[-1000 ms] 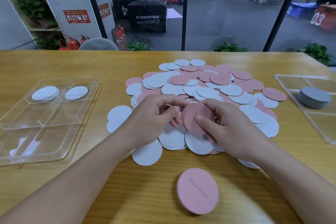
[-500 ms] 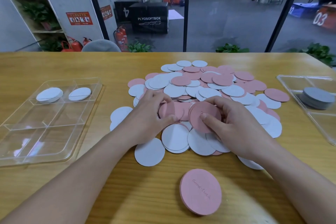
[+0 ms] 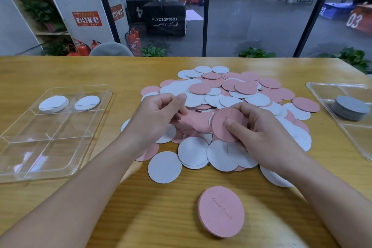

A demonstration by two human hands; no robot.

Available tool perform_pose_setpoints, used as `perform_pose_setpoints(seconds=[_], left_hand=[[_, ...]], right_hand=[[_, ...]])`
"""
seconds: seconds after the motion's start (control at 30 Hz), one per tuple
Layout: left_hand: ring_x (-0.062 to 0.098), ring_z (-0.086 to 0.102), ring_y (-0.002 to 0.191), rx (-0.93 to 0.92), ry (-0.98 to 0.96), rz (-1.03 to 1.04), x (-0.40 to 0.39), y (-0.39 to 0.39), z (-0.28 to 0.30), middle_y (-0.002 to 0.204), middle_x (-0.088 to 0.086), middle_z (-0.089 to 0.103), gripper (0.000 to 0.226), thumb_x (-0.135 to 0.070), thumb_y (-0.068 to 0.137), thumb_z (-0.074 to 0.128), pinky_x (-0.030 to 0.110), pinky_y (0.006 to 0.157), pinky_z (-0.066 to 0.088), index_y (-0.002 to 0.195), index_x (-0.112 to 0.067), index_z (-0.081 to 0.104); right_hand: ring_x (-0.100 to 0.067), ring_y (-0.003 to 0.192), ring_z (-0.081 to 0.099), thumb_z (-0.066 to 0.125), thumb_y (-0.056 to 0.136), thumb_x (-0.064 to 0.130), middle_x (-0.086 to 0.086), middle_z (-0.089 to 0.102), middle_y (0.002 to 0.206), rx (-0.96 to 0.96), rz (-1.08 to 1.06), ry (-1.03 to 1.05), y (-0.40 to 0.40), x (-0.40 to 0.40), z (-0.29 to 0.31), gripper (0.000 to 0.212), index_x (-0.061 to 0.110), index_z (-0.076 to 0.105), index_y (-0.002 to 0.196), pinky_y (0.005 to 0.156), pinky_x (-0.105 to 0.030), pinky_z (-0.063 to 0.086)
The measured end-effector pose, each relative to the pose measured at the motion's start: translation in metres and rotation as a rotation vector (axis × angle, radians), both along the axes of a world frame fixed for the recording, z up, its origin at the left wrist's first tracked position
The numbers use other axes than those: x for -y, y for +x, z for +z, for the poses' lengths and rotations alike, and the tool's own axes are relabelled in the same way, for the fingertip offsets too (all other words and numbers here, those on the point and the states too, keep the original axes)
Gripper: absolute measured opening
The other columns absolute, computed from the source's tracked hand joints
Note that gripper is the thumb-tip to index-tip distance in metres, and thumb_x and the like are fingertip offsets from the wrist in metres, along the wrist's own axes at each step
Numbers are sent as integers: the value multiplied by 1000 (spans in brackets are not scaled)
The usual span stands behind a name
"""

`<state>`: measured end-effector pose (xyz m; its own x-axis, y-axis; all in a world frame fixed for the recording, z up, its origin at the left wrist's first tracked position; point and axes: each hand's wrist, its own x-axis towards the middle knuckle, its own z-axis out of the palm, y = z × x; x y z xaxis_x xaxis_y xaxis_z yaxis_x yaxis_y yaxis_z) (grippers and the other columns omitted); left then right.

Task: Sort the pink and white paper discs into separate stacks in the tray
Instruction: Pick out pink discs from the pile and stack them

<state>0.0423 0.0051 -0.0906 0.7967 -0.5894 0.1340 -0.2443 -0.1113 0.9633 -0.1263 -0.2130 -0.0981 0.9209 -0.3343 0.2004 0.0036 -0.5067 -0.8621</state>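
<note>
Right hand (image 3: pixel 259 137) pinches a round matte pink disc (image 3: pixel 225 125) — left hand (image 3: pixel 159 119), fingers curled, blurred — its grasp unclear.

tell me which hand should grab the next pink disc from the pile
Left. The left hand holds nothing above the pile; the right hand already grips pink discs.

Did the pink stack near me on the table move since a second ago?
No. The pink stack lies on the same bare patch of table, just below the same white disc at the pile's near edge.
</note>
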Motion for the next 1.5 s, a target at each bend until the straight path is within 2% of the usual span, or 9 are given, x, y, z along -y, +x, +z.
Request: perform_pose_setpoints(seconds=[0.13,0.2,0.33,0.57,0.73,0.93,1.1,1.33,1.5], left_hand=[[45,73,84,-38,51,-67,0,-13,3,107,27,74,2,-1,99,74,55,73,67,101,-2,73],[26,69,83,21,95,-87,-1,-12,3,117,18,73,23,7,94,72,42,74,58,107,-12,76],[35,76,93,-21,67,-123,-1,-12,4,126,6,70,50,1,89,86,53,86,64,128,-28,74],[34,81,94,-134,-26,-168,7,-23,4,106,21,79,19,-2,97,81,73,98,59,115,-7,77],[29,82,101,-130,-77,-240,14,-34,2,107,15,83,20,3,109,62,28,82,64,118,-5,78],[3,61,105,441,369,71,19,-5,-19,111,-17,65,22,-36,103,71,27,91,52,124,-32,76],[12,38,123,550,626,9,30,-6,-24,120,-12,51,38,-48,108,58,36,102,43,144,-36,64],[13,42,126,545,576,-21,29,-14,-22,124,-11,50,31,-33,109,62,29,98,39,139,-35,67],[1,59,82,365,365,4,25,-16,-17,93,-17,63,13,-24,104,71,22,68,46,105,-33,62]], right_hand=[[-6,55,51,66,110,24,16,63,68,-3,12,19,-1,0,2,14,27,69,96,59,-31,39],[-6,55,50,65,110,23,17,62,67,-7,20,19,-2,0,1,14,26,70,97,59,-31,39],[-8,55,49,65,110,24,17,60,65,-16,18,24,-3,-1,2,15,26,69,95,58,-32,38],[-15,55,55,65,109,31,13,66,75,-7,-1,-46,-3,-3,0,8,27,65,102,56,-33,43],[-8,57,59,69,107,32,19,68,73,-23,77,-95,-1,-2,-4,4,33,73,108,63,-31,45],[-1,62,58,70,107,29,24,67,76,-26,11,-137,0,0,-2,10,33,72,98,60,-14,42],[-6,64,55,69,107,32,6,71,83,-21,-35,-132,1,1,-5,9,26,72,101,61,-23,40],[-8,68,61,68,107,32,9,73,86,-31,-21,-123,-1,0,-4,8,30,73,103,63,-27,46],[-17,80,69,68,106,32,8,75,90,-18,-23,-127,0,0,-5,7,30,74,102,71,-41,56]])
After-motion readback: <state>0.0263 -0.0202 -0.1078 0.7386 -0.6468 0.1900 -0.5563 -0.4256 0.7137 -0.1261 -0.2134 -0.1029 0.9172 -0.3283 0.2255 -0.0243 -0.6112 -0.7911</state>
